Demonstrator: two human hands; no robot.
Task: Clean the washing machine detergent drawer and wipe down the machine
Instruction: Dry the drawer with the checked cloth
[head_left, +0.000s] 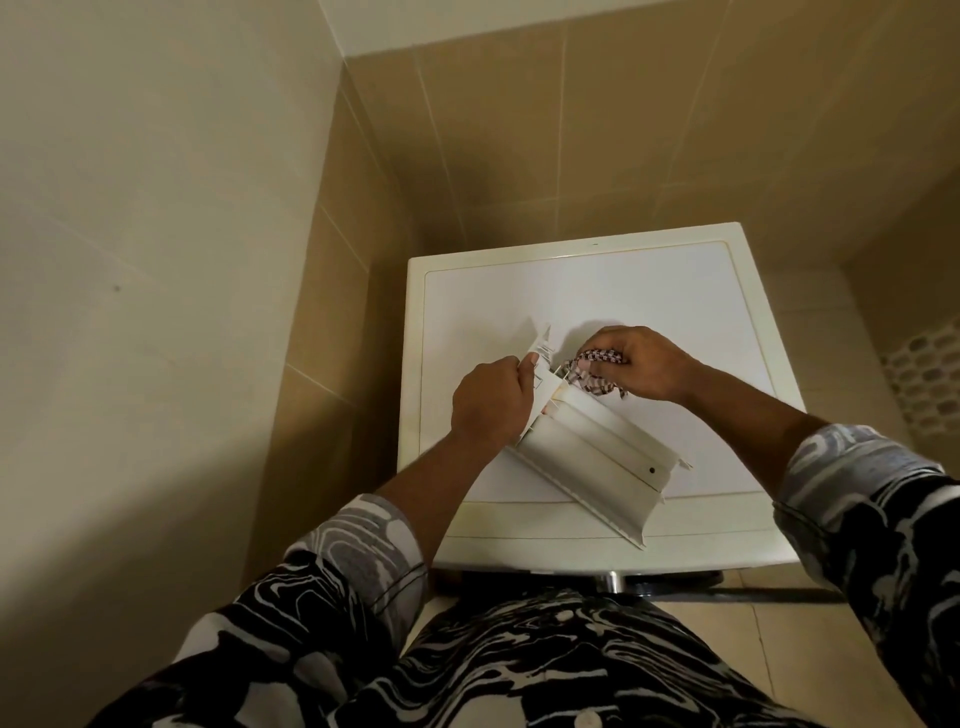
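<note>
The drawer (587, 457) lies askew on the machine (675, 312) top, near its front edge. The left hand (488, 402) grips its side, fingers curled. The right hand (644, 364) fingers pinch a checked cloth (597, 382) against its compartments. Tiled walls (571, 130) stand close behind and to the left.

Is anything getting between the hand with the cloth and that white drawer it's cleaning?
Nothing visible. The right hand presses the checked cloth straight against the detergent drawer, which the left hand grips atop the washing machine.
</note>
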